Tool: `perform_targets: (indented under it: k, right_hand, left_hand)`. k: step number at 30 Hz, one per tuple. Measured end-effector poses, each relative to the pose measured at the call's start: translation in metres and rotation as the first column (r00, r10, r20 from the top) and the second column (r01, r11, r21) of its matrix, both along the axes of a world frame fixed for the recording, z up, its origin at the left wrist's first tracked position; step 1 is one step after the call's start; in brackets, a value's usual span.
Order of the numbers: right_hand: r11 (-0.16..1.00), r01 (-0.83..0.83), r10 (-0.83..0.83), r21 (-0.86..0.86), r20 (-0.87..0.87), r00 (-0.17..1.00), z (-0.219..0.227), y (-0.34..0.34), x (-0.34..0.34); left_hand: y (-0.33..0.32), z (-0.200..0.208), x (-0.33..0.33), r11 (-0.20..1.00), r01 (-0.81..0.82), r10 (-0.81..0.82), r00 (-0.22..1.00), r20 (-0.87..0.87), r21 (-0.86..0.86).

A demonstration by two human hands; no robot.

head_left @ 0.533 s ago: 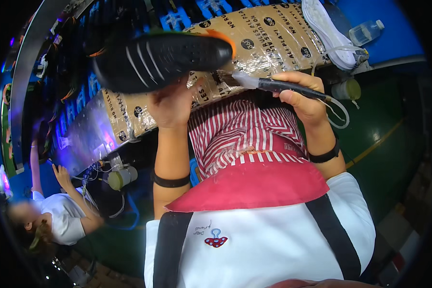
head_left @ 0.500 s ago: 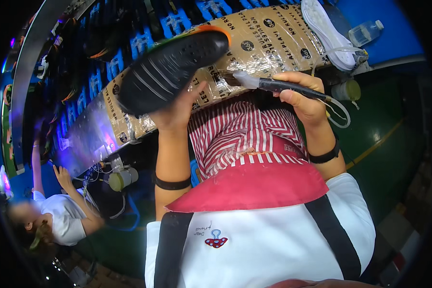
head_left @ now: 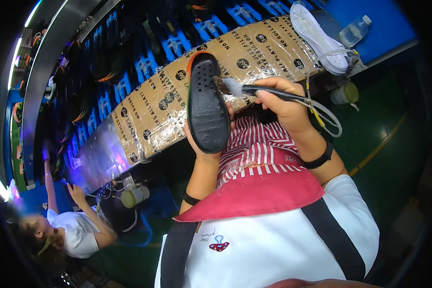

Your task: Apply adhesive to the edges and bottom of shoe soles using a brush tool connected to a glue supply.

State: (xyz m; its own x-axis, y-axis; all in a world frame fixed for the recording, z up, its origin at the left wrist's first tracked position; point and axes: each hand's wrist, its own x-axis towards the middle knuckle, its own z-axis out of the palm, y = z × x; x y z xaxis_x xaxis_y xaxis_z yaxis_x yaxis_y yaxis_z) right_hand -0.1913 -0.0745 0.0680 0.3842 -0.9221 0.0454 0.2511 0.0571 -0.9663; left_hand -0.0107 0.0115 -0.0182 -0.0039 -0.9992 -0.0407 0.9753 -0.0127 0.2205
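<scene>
My left hand [head_left: 206,157] holds a black shoe sole [head_left: 208,108] from beneath, fingers showing along both of its sides. The sole stands nearly upright in the picture, dotted with small holes at its far end and edged in orange and green. In my right hand [head_left: 285,100] is a brush [head_left: 234,87] with a black handle and a whitish collar, gripped between thumb and fingers. Its dark bristles meet the sole's right edge near the holes. A clear tube [head_left: 332,113] runs from the handle's rear and loops past my wrist.
A bench covered in taped brown cardboard [head_left: 163,103] lies before me. White sole [head_left: 317,36] and clear bottle [head_left: 355,31] rest at the far right. Blue racks [head_left: 177,45] line the far side. A pot [head_left: 344,93] hangs near the bench edge; another person [head_left: 77,225] works at the left.
The sole has turned from a slant to nearly upright and shifted right and nearer. The brush has moved left, its bristles now at the sole's edge.
</scene>
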Motion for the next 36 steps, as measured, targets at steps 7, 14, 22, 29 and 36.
perform_targets:
  k: [7,14,22,29,36]
  right_hand:
    - [0.955,0.191,-0.220,-0.225,-0.109,0.969,0.010,-0.002,0.028]
    - [0.707,0.237,-0.483,-0.667,-0.211,0.850,-0.013,-0.017,0.046]
    - [0.773,-0.010,-0.161,-0.635,-0.211,0.964,-0.008,-0.009,0.041]
    - [0.740,0.092,-0.349,-0.667,-0.264,0.899,0.004,-0.015,0.027]
    - [0.654,-0.168,-0.173,-0.738,-0.362,0.916,0.001,0.002,0.037]
  left_hand:
    - [0.013,0.007,-0.035,0.988,0.046,-0.041,0.999,-0.033,0.144]
    - [0.020,0.003,-0.043,0.962,0.089,-0.097,0.995,0.017,0.257]
    - [0.022,-0.024,-0.035,0.978,0.053,-0.054,0.999,0.001,0.204]
    - [0.019,-0.011,-0.044,0.984,0.056,-0.056,0.998,-0.002,0.167]
    - [0.020,-0.016,-0.042,0.987,-0.002,-0.007,0.998,0.058,0.161]
